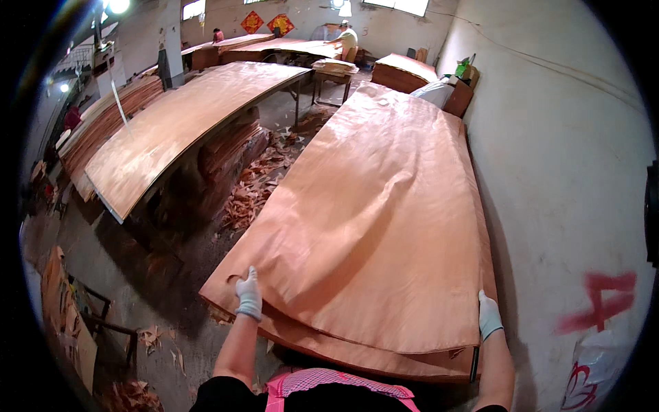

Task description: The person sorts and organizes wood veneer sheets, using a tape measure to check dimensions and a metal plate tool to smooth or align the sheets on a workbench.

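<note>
A large, thin reddish-tan wood veneer sheet (384, 275) lies in front of me, with soft ridges running along its length. Beneath it, more veneer (295, 333) shows along the near edge, slightly out of line with the top sheet. At the near left corner my left hand (248, 295), in a white glove, pinches the sheet's edge, thumb uppermost. My right hand (489, 316), also gloved, grips the right edge near the wall, its fingertips partly hidden. A dark upright bar (474, 364) stands by the near right corner.
A long table with a pale veneer panel (192, 123) stands to the left. Veneer scraps (257, 182) litter the floor between. A plain wall (563, 165) runs close along the right. Another person (348, 38) works at a far table; stacked sheets (405, 69) stand at the back.
</note>
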Available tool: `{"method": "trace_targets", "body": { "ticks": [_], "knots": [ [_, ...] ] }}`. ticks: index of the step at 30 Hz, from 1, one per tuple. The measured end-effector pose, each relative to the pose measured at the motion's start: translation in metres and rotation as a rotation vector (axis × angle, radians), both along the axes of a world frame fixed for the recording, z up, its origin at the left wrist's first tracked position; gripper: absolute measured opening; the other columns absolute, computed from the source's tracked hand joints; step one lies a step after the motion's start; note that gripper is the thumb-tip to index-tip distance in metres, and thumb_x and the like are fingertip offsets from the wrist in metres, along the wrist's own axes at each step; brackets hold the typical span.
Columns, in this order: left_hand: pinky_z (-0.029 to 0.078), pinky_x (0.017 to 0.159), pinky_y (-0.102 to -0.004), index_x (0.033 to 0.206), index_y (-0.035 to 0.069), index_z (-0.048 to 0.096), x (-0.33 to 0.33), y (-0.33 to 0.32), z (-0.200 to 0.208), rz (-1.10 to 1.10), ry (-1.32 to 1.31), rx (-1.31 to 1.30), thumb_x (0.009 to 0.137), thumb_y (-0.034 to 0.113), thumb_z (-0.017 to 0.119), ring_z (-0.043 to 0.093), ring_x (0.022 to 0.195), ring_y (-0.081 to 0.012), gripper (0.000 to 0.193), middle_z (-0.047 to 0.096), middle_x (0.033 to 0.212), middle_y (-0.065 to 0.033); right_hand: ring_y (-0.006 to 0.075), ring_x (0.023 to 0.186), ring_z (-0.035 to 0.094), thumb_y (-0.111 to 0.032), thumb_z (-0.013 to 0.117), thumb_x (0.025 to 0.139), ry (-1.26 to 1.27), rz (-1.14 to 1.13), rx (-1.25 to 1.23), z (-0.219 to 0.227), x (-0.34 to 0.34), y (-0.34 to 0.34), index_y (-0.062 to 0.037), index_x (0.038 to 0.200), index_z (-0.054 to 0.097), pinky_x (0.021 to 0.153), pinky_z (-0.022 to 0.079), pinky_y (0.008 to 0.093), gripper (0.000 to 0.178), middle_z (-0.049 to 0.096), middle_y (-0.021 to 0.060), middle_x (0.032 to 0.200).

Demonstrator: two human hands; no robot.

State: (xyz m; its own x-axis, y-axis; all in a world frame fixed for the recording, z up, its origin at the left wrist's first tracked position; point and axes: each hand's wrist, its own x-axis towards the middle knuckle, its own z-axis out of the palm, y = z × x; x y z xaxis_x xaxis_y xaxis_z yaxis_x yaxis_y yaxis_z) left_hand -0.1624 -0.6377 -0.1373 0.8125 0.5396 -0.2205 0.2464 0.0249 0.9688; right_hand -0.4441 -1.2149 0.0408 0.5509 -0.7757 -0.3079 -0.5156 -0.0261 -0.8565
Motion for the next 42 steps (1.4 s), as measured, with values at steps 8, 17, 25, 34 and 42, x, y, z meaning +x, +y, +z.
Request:
{"method": "trace_targets", "body": {
  "ticks": [8,17,25,34,42],
  "knots": [
    [0.050,0.075,-0.0330,0.104,-0.009,0.064,-0.027,0.009,-0.006,-0.098,0.055,-0.079,0.089,0.032,0.067,0.063,0.086,-0.0190,0.043,0.068,0.098,-0.0133,0.0225,0.093,0.060,-0.041,0.042,0.101,0.051,0.068,0.006,-0.019,-0.016,-0.034,0.0101,0.112,0.061,0.083,0.048,0.0337,0.055,0.065,0.0145,0.105],
    [0.048,0.069,-0.0346,0.089,0.001,0.066,-0.019,0.053,-0.094,0.148,0.179,-0.217,0.090,0.024,0.062,0.060,0.072,-0.0219,0.023,0.067,0.080,-0.0079,0.0221,0.101,0.059,-0.038,0.041,0.102,0.055,0.178,0.066,-0.034,0.002,-0.028,0.0078,0.119,0.057,0.090,0.049,0.0328,0.051,0.062,0.0113,0.116],
    [0.046,0.085,-0.0400,0.104,0.000,0.065,-0.013,0.078,-0.115,-0.096,0.480,-0.007,0.091,0.033,0.054,0.063,0.094,-0.0302,0.037,0.067,0.105,-0.0133,0.0202,0.086,0.061,-0.042,0.039,0.102,0.130,0.184,-0.118,-0.017,-0.014,-0.032,0.0079,0.105,0.062,0.078,0.049,0.0325,0.055,0.066,0.0102,0.100],
    [0.045,0.091,-0.0397,0.125,-0.003,0.051,-0.012,0.072,-0.140,0.210,0.441,-0.412,0.094,0.036,0.048,0.057,0.111,-0.0299,0.049,0.061,0.121,-0.0172,0.0197,0.086,0.061,-0.038,0.038,0.103,0.103,0.151,-0.079,-0.033,-0.024,-0.036,0.0072,0.109,0.061,0.077,0.049,0.0324,0.051,0.066,0.0087,0.101],
    [0.050,0.085,-0.0402,0.103,-0.004,0.066,-0.028,0.056,-0.097,-0.472,0.299,0.805,0.094,0.026,0.038,0.063,0.101,-0.0294,0.042,0.067,0.108,-0.0195,0.0304,0.080,0.062,-0.039,0.043,0.098,0.243,0.012,-0.408,-0.063,-0.035,-0.042,0.0131,0.094,0.063,0.075,0.047,0.0397,0.056,0.067,0.0240,0.087]
  ]
}}
